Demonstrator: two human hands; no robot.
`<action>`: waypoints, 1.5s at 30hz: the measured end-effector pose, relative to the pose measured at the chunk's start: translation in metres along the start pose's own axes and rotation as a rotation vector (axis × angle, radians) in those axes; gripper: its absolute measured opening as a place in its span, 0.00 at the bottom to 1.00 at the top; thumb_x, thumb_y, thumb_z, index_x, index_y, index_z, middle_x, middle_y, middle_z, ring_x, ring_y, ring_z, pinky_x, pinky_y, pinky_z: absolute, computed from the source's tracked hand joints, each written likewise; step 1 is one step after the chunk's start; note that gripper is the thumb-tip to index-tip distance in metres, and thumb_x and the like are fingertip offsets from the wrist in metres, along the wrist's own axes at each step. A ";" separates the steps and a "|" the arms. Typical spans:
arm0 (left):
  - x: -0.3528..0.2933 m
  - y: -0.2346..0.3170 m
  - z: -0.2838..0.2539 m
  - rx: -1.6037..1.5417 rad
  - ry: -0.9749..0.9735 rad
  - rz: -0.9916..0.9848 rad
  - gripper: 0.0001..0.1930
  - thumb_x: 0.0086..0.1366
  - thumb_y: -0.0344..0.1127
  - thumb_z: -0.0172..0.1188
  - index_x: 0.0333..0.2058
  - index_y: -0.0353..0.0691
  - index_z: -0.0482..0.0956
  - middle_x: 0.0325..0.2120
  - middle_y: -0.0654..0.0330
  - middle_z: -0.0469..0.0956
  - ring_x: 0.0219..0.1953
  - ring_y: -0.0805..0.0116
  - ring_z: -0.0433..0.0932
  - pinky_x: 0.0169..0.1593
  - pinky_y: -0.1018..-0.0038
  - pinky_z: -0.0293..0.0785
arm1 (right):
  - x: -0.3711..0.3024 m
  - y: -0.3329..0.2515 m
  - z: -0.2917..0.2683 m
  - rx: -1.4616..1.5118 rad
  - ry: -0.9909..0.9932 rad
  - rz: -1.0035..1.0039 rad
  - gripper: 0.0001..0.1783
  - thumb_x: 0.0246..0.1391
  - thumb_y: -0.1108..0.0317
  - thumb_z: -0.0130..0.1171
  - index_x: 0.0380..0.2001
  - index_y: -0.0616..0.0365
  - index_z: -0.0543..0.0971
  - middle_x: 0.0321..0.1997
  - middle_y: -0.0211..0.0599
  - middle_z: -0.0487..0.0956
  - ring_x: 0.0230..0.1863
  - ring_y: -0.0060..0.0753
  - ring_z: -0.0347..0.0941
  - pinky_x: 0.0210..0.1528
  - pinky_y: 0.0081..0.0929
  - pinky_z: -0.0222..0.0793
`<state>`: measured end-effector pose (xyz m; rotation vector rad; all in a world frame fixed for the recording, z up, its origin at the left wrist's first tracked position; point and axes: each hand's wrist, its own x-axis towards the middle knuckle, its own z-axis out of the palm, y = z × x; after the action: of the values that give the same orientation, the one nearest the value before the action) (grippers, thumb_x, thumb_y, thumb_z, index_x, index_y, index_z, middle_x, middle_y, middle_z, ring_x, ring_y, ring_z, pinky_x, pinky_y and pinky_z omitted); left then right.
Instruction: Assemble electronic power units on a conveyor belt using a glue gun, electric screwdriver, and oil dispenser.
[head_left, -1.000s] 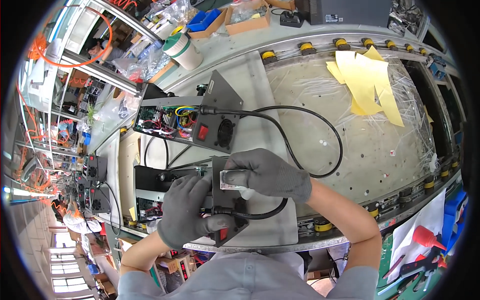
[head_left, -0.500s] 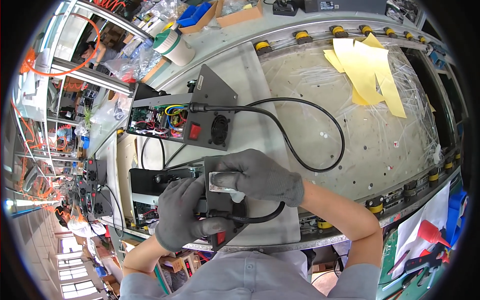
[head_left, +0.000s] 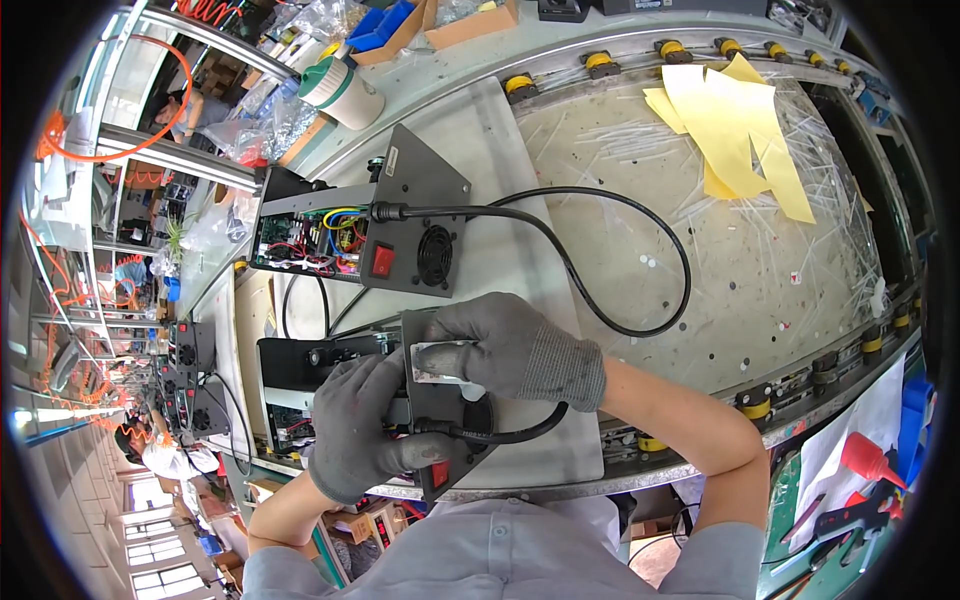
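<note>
Just ahead of me is a black metal power-supply-like housing (head_left: 441,402), its end panel carrying a red switch (head_left: 439,474) and a partly covered fan. My left hand (head_left: 360,437), in a grey glove, is closed on the housing's left part, its thumb lying across the panel near the plugged-in black cord (head_left: 520,437). My right hand (head_left: 505,345), also gloved, is curled at the panel's upper part. Its thumb presses on a whitish label (head_left: 447,379) against the panel. The right fingertips are largely hidden.
A similar open-sided housing (head_left: 420,190) with coloured wires and a looping black cord stands beyond. Yellow paper sheets (head_left: 725,130) lie at the right. Rollers (head_left: 600,65) line the conveyor. A lidded cup (head_left: 342,92) stands at the back. A red bottle (head_left: 868,458) is at lower right.
My right hand has shifted very slightly to the left, its thumb still on the label. The left hand keeps its hold. The whole view has moved a little.
</note>
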<state>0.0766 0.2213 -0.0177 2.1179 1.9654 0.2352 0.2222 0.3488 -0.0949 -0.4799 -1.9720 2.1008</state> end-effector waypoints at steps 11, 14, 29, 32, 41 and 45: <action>0.000 -0.001 0.000 -0.007 0.010 0.013 0.51 0.39 0.78 0.52 0.45 0.30 0.72 0.24 0.52 0.73 0.29 0.51 0.74 0.36 0.63 0.68 | -0.001 -0.002 -0.001 0.022 0.011 0.015 0.15 0.51 0.59 0.61 0.31 0.62 0.77 0.24 0.37 0.78 0.28 0.22 0.71 0.36 0.24 0.68; 0.000 -0.001 0.000 -0.007 -0.006 0.002 0.51 0.39 0.77 0.53 0.45 0.30 0.72 0.24 0.53 0.73 0.29 0.52 0.74 0.36 0.63 0.68 | -0.002 -0.004 -0.002 0.029 0.009 0.031 0.15 0.51 0.59 0.61 0.31 0.62 0.77 0.24 0.37 0.78 0.28 0.21 0.71 0.37 0.24 0.68; 0.001 -0.001 0.000 0.003 0.018 0.028 0.50 0.40 0.75 0.56 0.46 0.30 0.72 0.24 0.54 0.72 0.28 0.53 0.73 0.35 0.63 0.67 | -0.001 -0.002 -0.001 0.062 0.011 0.012 0.12 0.51 0.61 0.60 0.30 0.61 0.77 0.23 0.36 0.77 0.27 0.19 0.69 0.35 0.24 0.67; 0.001 0.000 -0.001 0.002 0.008 0.019 0.50 0.40 0.75 0.56 0.45 0.30 0.72 0.24 0.54 0.72 0.28 0.53 0.73 0.34 0.63 0.67 | -0.001 -0.003 -0.001 0.037 0.018 0.003 0.12 0.51 0.62 0.60 0.29 0.61 0.77 0.22 0.36 0.77 0.26 0.19 0.69 0.34 0.24 0.67; 0.001 0.002 0.000 0.000 -0.014 -0.010 0.49 0.40 0.77 0.54 0.44 0.31 0.72 0.26 0.52 0.74 0.30 0.51 0.74 0.36 0.62 0.67 | -0.005 -0.023 -0.010 -0.183 0.058 0.117 0.19 0.46 0.52 0.62 0.27 0.60 0.78 0.21 0.42 0.75 0.26 0.29 0.73 0.32 0.29 0.67; 0.003 0.007 0.003 -0.061 -0.017 -0.074 0.48 0.41 0.80 0.50 0.39 0.34 0.73 0.27 0.50 0.74 0.31 0.47 0.74 0.34 0.60 0.67 | -0.017 -0.015 -0.005 -0.555 0.475 -0.210 0.19 0.46 0.50 0.61 0.27 0.58 0.78 0.20 0.40 0.74 0.25 0.31 0.73 0.29 0.30 0.66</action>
<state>0.0840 0.2236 -0.0190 1.9995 1.9960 0.2594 0.2393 0.3485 -0.0783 -0.7439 -2.1593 1.1562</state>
